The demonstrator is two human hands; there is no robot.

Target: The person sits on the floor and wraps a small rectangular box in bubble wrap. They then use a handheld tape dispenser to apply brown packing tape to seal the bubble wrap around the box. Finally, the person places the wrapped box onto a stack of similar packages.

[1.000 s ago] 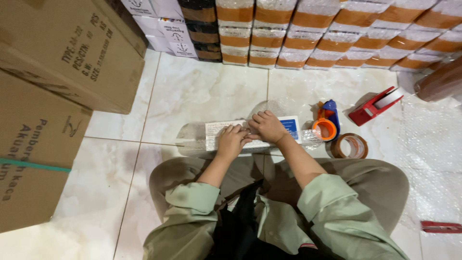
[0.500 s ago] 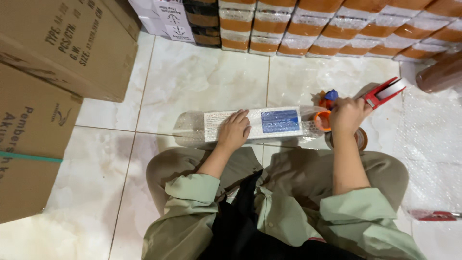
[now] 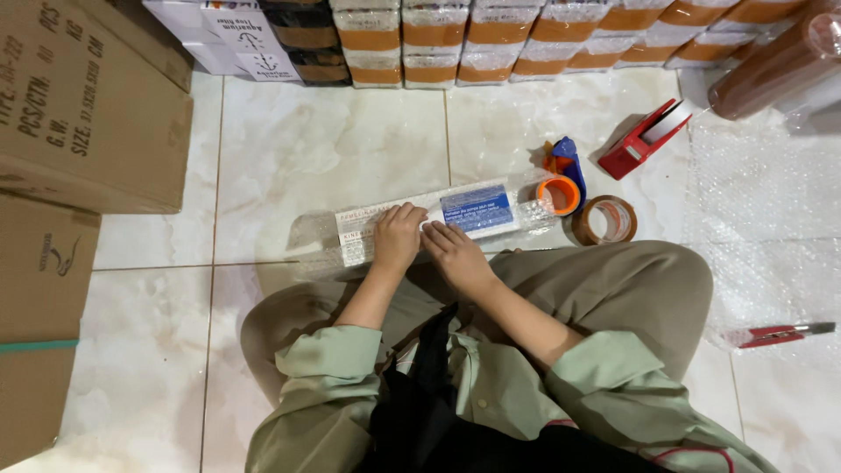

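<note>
both hands, left hand (image 3: 396, 238) and right hand (image 3: 455, 252), rest open fingers flat on the bubble-wrapped box (image 3: 438, 219).

Long white box (image 3: 438, 221), narrow, w/ a blue label panel on its right half and printed text at its left end. Wrapped in clear bubble wrap, loose ends sticking out both sides. Lies flat on the tile floor, running left-right, right end tilted slightly far, 2 hands resting mid-box.
</note>
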